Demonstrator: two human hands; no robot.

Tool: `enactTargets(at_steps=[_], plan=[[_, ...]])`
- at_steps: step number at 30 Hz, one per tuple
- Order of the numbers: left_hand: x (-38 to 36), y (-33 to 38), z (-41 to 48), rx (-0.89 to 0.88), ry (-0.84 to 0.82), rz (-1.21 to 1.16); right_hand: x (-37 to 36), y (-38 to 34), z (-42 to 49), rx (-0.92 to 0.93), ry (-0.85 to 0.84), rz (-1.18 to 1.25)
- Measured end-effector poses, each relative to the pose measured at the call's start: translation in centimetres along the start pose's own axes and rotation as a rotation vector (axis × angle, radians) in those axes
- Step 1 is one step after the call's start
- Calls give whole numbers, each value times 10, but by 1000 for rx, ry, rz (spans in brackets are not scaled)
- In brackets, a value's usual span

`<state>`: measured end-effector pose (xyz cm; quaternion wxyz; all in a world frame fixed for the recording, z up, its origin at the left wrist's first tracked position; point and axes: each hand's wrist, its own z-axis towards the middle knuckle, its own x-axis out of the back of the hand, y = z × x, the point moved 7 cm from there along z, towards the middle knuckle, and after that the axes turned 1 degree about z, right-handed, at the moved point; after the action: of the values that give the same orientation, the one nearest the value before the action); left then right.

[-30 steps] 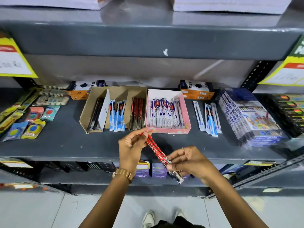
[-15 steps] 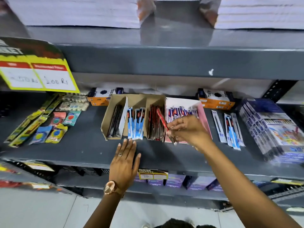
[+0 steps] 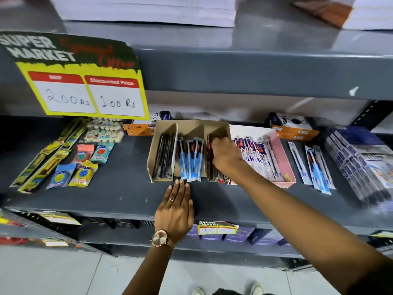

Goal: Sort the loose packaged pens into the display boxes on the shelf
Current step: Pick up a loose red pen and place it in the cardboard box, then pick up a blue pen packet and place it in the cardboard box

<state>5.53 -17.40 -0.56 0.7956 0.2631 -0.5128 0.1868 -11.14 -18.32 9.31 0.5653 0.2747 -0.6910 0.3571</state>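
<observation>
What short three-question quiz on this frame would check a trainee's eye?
1. True or false: the right hand is in the pink box.
2. Which pens fill the cardboard box's middle slot? A black, B blue, C red.
3. Where does the left hand lie?

Key: 1 false, it is in the cardboard box's right slot, with the red pens. 2 B. 3 Flat on the shelf, fingertips near the blue pens.
</observation>
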Motion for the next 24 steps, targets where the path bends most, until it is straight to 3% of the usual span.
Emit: enactTargets(at_steps=[6,12,18,24], plan=[[-1,-1,2,-3,-2,17,-27,-3,-1,7,-59,-146],[-2,-2,1,-2,-36,4,-21,-2,-3,25,-46,-100],[-1,-1,1,8,-67,22,14,27,-9,22,98,231],[8,23,1,-5,-27,-25,50,112,-34,-37,220,678]])
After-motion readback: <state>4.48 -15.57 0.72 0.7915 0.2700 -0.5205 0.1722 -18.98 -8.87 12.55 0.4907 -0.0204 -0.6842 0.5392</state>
